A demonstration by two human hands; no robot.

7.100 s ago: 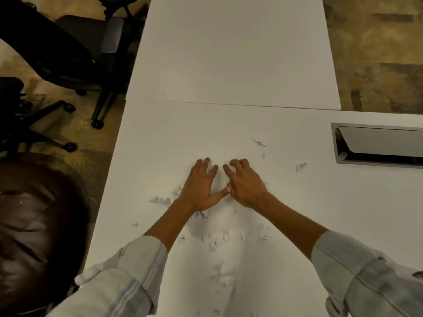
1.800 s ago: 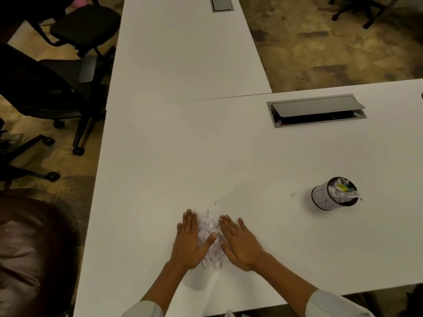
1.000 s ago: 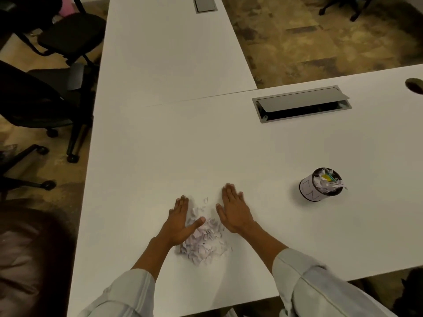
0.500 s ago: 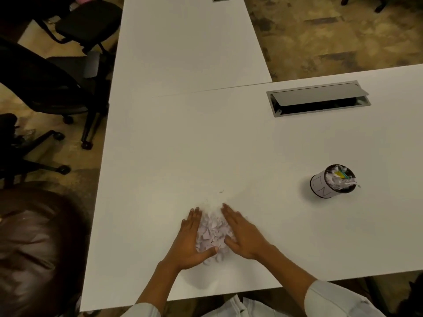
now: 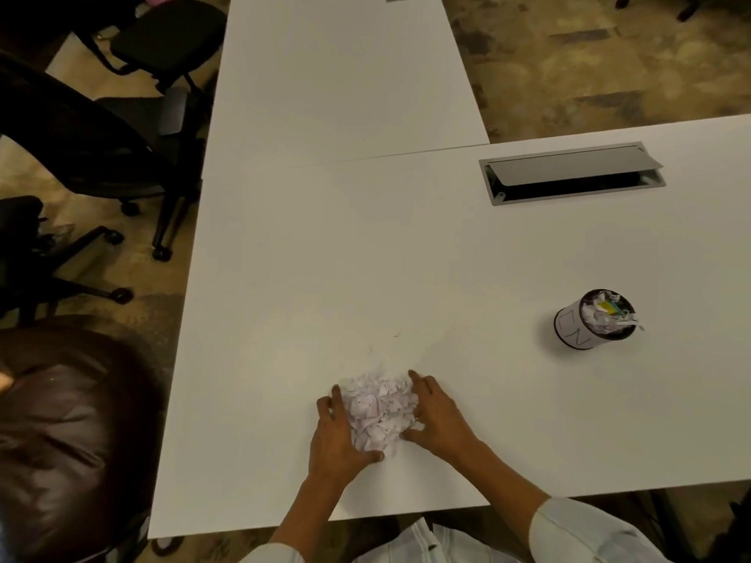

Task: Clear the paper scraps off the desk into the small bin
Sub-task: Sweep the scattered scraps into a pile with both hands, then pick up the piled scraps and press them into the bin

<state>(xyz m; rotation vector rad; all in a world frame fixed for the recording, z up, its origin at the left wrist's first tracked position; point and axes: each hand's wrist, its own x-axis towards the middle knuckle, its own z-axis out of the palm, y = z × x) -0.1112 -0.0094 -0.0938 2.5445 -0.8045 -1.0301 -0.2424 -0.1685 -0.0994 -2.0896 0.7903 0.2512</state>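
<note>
A heap of white paper scraps (image 5: 380,412) lies on the white desk (image 5: 325,278) near its front edge. My left hand (image 5: 335,438) cups the heap's left side and my right hand (image 5: 439,420) cups its right side, fingers curled against the paper. Two tiny scraps (image 5: 396,335) lie just beyond the heap. The small bin (image 5: 577,331), a white cylinder with a dark rim and letters drawn on it, stands upright to the right, filled to the top with paper and something yellow. Both hands are well left of it.
A grey cable hatch (image 5: 569,172) with its lid raised is set in the desk at the back right. A second white desk (image 5: 337,75) joins behind. Black office chairs (image 5: 101,128) stand at the left, a brown leather seat (image 5: 61,440) at the lower left.
The scattered scraps have been swept together into one heap. Over the last second both hands have closed in on it from each side and bunched it tighter.
</note>
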